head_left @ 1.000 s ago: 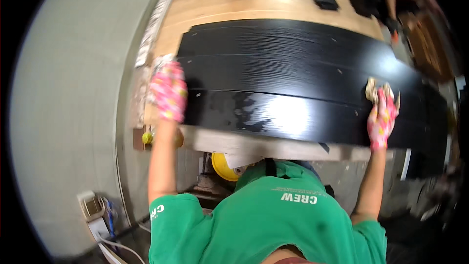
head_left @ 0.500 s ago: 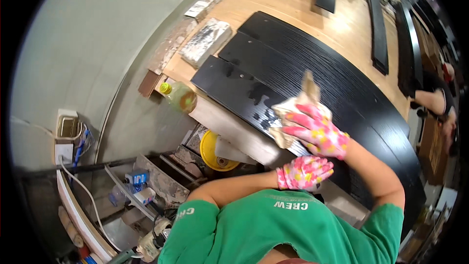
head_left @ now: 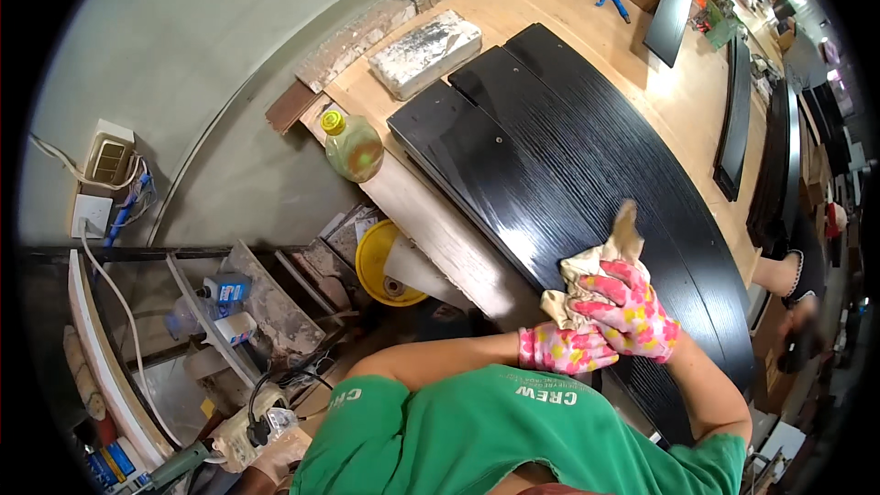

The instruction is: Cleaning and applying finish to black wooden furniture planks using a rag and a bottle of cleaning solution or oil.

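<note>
A crumpled beige cloth (head_left: 600, 266) lies on a black, wood-grained curved panel (head_left: 587, 147) made of boards set side by side. My right hand (head_left: 632, 312), in a pink glove with yellow and red flower spots, is closed over the cloth and bunches it. Just below, my left hand (head_left: 564, 349) wears a matching glove. It touches the right hand at the cloth's lower edge, its visible fingers stretched out and partly covered. Small screw-like dots show at the panel's left end, and light glares off the smooth strip near the cloth.
A yellow-capped bottle (head_left: 354, 148) and a paint-smeared block (head_left: 424, 52) stand left of the panel. Beyond lie a blue air gun (head_left: 612, 0) and black strips (head_left: 733, 119). A yellow bucket (head_left: 374, 266) sits below the table edge. Another person's leg (head_left: 777, 275) shows at right.
The cloth and my right hand have come toward me along the panel. My left hand has moved up against the right one. The wet spots near the panel's left end no longer show.
</note>
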{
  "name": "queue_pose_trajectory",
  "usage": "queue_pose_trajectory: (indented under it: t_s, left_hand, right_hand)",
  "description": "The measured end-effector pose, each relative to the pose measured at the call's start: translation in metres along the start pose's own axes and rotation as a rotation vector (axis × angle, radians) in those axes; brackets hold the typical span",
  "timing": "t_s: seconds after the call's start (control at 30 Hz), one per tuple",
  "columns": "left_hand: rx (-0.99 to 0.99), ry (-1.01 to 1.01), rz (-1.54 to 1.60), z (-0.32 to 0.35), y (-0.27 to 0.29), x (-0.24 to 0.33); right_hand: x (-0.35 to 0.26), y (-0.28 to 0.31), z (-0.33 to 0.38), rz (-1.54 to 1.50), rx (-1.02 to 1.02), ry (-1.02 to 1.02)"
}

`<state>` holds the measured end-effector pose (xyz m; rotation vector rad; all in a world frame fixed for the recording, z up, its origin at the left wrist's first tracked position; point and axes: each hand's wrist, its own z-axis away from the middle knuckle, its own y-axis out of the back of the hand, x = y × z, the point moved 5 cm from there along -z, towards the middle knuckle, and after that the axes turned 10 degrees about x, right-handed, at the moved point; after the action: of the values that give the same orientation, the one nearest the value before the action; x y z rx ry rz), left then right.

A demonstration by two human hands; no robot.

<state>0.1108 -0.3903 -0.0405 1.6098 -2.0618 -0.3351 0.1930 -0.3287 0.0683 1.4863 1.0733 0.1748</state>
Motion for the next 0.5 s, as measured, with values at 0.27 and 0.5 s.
queue_pose_trajectory:
  t_s: [0.27,0.5]
  left_hand:
    - [0.072,-0.027,0.152,-0.014,0.006,-0.002]
    - [0.067,0.018,0.119,-0.011,0.028,-0.008]
  right_hand:
    - [0.055,-0.052,-0.201,0.133,0.378,0.268]
    - [0.033,-0.016,-0.096,0.321,0.374,-0.035]
